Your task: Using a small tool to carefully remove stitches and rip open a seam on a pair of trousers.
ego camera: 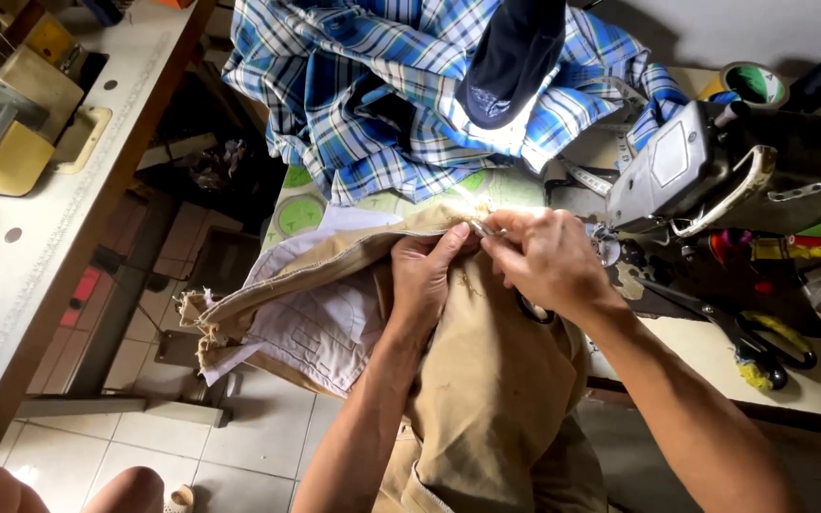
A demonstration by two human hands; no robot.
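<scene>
The left hand (427, 275) grips a fold of the tan cotton trousers (496, 380) with its fingers curled shut on the cloth, thumb pressed along the waistband edge; the right hand (548, 258) meets it from the right, fingertips pinched tight on the same seam, touching the left thumb; a dark loop, perhaps a scissor handle, shows under its palm, though I cannot tell for sure; the trousers hang off the near edge of the surface (715, 356), their pale lining turned out to the left; farther off lies a crumpled blue checked shirt (372, 85); to the right stands a grey sewing machine (715, 171), with yellow-handled black shears (753, 342) lying near it.
</scene>
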